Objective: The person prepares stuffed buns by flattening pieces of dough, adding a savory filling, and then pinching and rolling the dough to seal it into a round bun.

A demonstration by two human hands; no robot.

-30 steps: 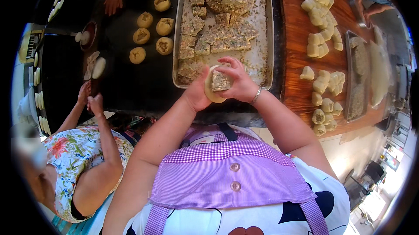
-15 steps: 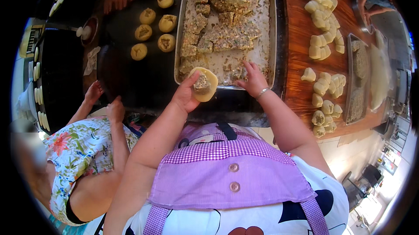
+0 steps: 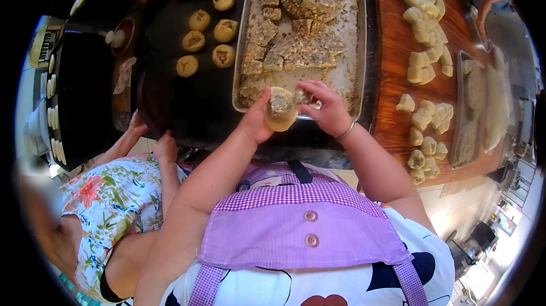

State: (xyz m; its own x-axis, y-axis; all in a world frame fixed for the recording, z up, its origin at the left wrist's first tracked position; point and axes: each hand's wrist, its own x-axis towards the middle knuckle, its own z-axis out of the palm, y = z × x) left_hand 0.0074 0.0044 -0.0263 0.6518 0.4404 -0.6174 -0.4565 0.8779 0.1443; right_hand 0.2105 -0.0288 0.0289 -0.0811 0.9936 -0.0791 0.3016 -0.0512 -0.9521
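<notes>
Cupped at eight o'clock, the left hand (image 3: 257, 122) grasps a dough round (image 3: 278, 125) bearing filling (image 3: 280, 103); at three o'clock the right hand (image 3: 329, 107), fingers bent, seems to pinch a blurred lump (image 3: 302, 99). Loading the round appears the step in hand; adding more would call for moving the lump toward nine o'clock. Both forearms (image 3: 382, 168) slant inward, and a tray (image 3: 351, 70) lies beyond at twelve o'clock.

A purple apron (image 3: 307, 252) with fine pale stripes fills the lower middle of the frame, topped by a purple-and-white checked band (image 3: 307, 199). 2 round brownish buttons (image 3: 310, 215) line up on it. Checked straps (image 3: 207, 286) reach the lower edge over a white top (image 3: 256, 290) with black patches (image 3: 406, 272). Right of centre, a thin silvery bracelet (image 3: 346, 131) circles the right wrist (image 3: 340, 126); both forearms (image 3: 219, 155) are bare.
</notes>
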